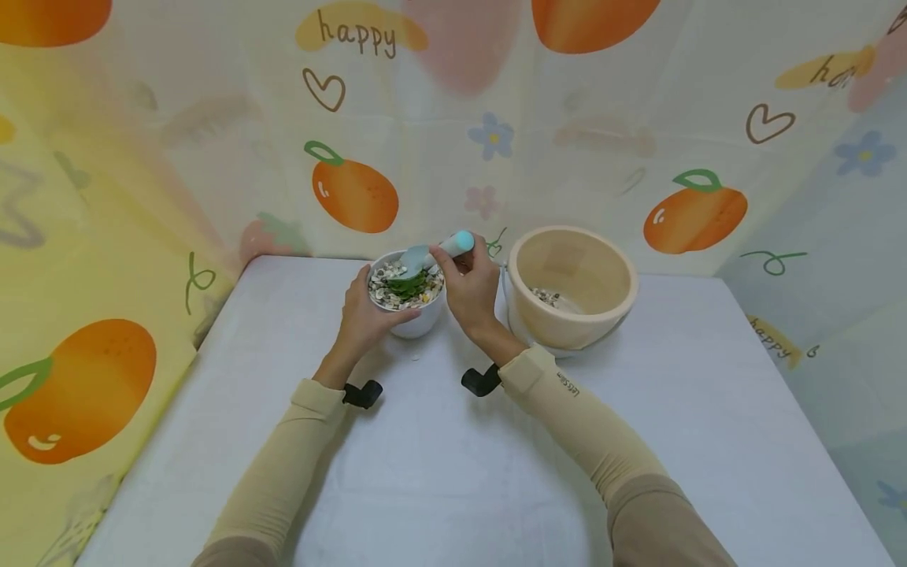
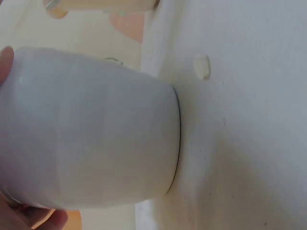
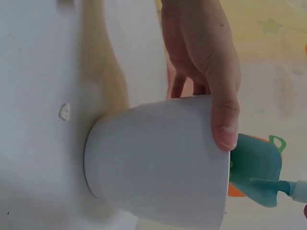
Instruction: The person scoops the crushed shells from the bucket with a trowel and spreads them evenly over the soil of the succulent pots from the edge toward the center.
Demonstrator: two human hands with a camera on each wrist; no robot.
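Note:
A white pot [image 1: 420, 324] stands upright on the table, holding pale stone chips [image 1: 383, 293] around a green leafy plant [image 1: 409, 287]. My left hand [image 1: 357, 321] grips the pot from the left; in the right wrist view its thumb lies along the outside near the rim. A small garden trowel [image 1: 453, 246] with a pale, teal-ended handle is held in my right hand [image 1: 473, 293]. In the right wrist view, its teal blade [image 3: 256, 163] shows just beyond the pot's rim. The head view has the blade over the stones beside the leaves.
A larger beige tub [image 1: 567, 327] stands on the right, close to my right hand, with some stone chips [image 1: 544, 296] at its bottom. One pale chip [image 2: 202, 67] lies on the white-covered table [image 1: 453, 472] near the pot. A printed cloth [image 1: 439, 134] hangs behind.

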